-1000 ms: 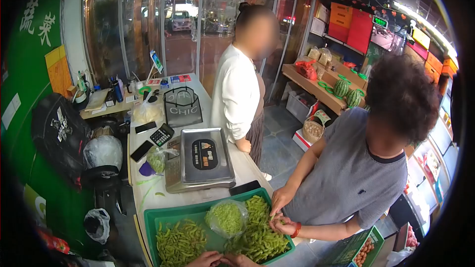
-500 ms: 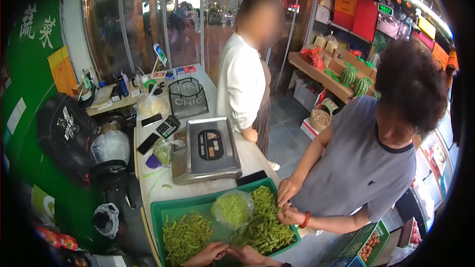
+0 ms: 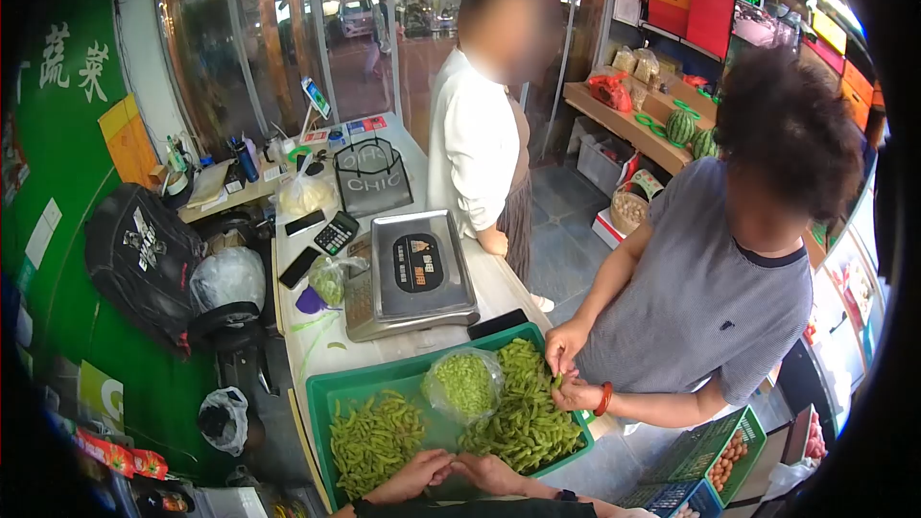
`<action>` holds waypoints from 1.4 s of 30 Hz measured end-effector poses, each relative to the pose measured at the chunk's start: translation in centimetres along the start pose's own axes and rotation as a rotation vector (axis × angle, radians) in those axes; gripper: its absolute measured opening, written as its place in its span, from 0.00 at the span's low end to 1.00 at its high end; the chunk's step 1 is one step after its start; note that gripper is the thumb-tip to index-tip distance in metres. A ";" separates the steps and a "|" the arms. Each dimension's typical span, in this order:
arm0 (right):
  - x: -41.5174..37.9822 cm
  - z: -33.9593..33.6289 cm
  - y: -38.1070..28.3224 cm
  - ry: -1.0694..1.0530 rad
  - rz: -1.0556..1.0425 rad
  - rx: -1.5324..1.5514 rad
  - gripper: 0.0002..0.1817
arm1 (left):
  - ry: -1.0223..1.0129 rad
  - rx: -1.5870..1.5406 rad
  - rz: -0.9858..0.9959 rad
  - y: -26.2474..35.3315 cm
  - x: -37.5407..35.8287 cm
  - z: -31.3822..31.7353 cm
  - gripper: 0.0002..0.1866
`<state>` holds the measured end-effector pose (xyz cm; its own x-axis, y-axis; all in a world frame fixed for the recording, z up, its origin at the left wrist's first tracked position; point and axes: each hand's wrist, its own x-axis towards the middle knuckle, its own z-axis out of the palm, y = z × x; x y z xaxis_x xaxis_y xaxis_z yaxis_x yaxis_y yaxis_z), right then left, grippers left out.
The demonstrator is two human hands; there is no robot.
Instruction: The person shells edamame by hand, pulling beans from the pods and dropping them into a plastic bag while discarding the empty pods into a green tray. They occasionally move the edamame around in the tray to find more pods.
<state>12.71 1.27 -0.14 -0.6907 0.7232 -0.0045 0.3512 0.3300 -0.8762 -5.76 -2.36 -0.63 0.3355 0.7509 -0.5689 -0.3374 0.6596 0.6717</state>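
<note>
The left hand (image 3: 425, 470) and right hand (image 3: 487, 473) meet over the tray's near side, fingers curled and tips together; whether they pinch a pod cannot be told. One heap of green bean pods (image 3: 376, 436) lies just left of the left hand; a larger pod heap (image 3: 530, 412) lies far and right of the right hand. Beyond both sits a clear bag of shelled beans (image 3: 463, 384). Forearms hide part of the green tray's (image 3: 369, 382) near edge.

Both hands (image 3: 487, 473) meet over a green tray (image 3: 384, 377) of pods (image 3: 376, 439)
</note>
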 end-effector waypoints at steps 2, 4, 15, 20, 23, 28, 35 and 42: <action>-0.1 0.1 0.1 -0.024 0.034 0.000 0.11 | 0.015 -0.029 0.000 -0.4 0.1 -0.2 0.11; -0.2 0.2 0.1 -0.037 0.029 -0.057 0.11 | -0.018 -0.021 0.018 -0.8 0.1 -0.4 0.11; -1.1 -0.3 -1.3 -0.005 -0.024 0.013 0.13 | -0.002 -0.013 0.041 -1.0 -0.6 0.5 0.11; -1.5 0.1 -0.5 -0.035 0.015 -0.078 0.12 | 0.001 -0.027 0.020 -1.1 -0.7 0.8 0.11; -2.8 0.8 0.0 0.026 -0.103 -0.003 0.11 | -0.045 0.004 0.072 -2.2 -1.1 0.8 0.12; -3.0 0.5 0.6 0.062 -0.180 -0.052 0.10 | 0.006 0.116 0.177 -1.5 -1.6 2.5 0.14; -3.9 -0.1 0.8 -0.026 -0.134 -0.175 0.11 | 0.007 0.305 0.212 -0.5 -3.9 4.0 0.15; -3.9 0.6 2.7 -0.081 -0.118 -0.068 0.10 | 0.045 0.101 0.122 -2.6 -3.0 3.6 0.15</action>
<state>15.95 -1.03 -2.84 -0.7771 0.6270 0.0553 0.3050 0.4519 -0.8383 -2.71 -6.45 1.07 0.2572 0.8273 -0.4994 -0.2824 0.5585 0.7799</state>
